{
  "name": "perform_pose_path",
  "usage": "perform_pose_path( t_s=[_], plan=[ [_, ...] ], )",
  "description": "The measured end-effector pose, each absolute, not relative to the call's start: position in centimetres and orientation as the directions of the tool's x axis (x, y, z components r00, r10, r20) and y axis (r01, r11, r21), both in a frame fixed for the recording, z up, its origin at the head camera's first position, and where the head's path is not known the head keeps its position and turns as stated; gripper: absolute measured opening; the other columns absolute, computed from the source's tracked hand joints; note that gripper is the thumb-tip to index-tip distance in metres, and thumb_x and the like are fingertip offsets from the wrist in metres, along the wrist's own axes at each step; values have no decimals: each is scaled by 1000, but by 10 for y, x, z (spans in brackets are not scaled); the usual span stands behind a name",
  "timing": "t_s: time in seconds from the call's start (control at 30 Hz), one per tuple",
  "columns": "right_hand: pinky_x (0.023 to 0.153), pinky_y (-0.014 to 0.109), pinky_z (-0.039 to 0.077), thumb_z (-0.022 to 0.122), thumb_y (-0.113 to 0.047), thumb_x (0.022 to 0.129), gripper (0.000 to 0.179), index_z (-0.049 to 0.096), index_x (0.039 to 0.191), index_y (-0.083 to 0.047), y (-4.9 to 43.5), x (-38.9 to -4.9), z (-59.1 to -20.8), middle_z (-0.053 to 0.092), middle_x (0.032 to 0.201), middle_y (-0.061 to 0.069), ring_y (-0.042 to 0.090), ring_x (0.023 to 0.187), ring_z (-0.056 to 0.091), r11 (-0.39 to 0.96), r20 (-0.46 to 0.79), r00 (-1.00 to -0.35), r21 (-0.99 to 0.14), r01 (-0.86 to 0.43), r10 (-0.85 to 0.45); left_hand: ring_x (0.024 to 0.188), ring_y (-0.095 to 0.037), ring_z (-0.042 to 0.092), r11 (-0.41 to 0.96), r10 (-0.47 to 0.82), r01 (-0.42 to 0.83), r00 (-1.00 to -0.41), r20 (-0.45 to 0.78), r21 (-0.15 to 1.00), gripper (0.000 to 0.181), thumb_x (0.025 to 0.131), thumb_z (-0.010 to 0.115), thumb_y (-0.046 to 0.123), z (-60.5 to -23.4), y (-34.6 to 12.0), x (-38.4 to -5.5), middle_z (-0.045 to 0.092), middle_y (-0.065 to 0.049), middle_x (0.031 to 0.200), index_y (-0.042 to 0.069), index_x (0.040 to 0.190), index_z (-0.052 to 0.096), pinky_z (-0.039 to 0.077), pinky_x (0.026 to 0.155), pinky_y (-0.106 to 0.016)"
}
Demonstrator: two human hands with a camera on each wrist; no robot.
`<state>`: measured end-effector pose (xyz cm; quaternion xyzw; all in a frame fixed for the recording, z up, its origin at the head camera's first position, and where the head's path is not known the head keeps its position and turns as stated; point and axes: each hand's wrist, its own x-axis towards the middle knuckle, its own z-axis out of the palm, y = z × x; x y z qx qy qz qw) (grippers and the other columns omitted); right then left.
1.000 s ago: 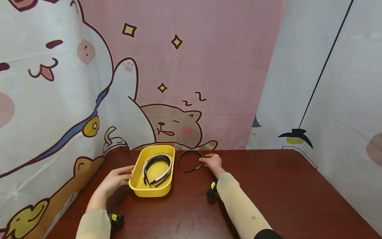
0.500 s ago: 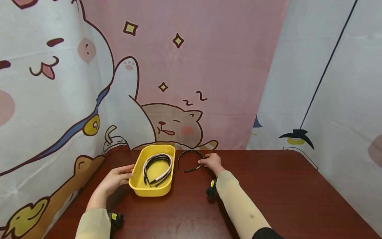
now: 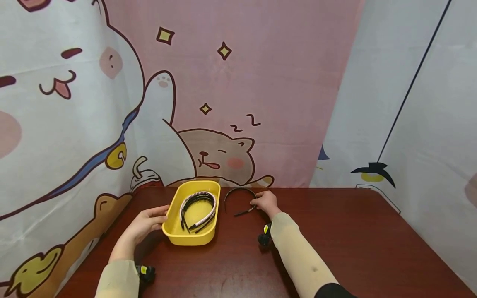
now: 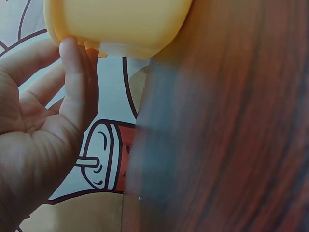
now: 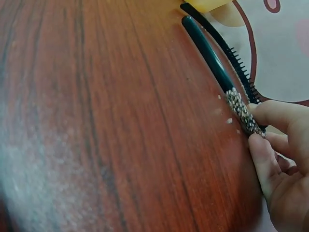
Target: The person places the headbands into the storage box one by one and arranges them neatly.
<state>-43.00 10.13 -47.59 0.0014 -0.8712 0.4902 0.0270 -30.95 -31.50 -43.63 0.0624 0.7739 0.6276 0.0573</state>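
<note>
In the left wrist view the yellow tray (image 4: 116, 24) is cut off by the top edge, so only its underside and one rim show; what lies inside it is hidden there. The left hand (image 4: 34, 125) runs off the left edge, and the fingers (image 4: 72, 82) cover the rim where they meet it.

In the right wrist view the right hand (image 5: 282, 159) is cropped at the right and bottom edges. Its fingers (image 5: 263, 154) cover the beaded stretch of the black headband (image 5: 207, 50) (how far the beading runs on is hidden). The near surface (image 5: 43, 183) is blurred.

From the head view, the headbands in the tray (image 3: 197, 209) overlap; their count is too small to tell.
</note>
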Motion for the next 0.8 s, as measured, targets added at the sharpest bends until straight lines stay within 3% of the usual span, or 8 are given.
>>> perform_pose_path(
  t_s=[0.4,0.6,0.8],
  plan=[
    [54,28,53,74,-11,77,31,72,104,3,97,-431,-476,68,73,8,13,52,60,474,47,-995,-880,1,89,98,-23,63,210,159,21,-987,-13,977,55,95,58,6,-435,-317,-306,48,-31,134,-10,144,36,54,77,-29],
    [50,29,53,71,-9,77,10,74,79,0,98,-432,-472,63,59,6,14,46,59,460,16,-992,-887,45,127,100,-25,63,217,167,27,-986,-10,976,55,96,59,7,-435,-315,-307,47,-32,135,-10,144,36,54,78,-30],
    [47,29,52,71,-9,77,16,65,63,-4,99,-429,-463,63,61,8,16,44,58,474,-39,-987,-874,111,159,101,-26,63,234,155,22,-988,-15,972,54,95,58,5,-436,-314,-308,50,-30,134,-9,143,38,54,79,-30]
  ],
)
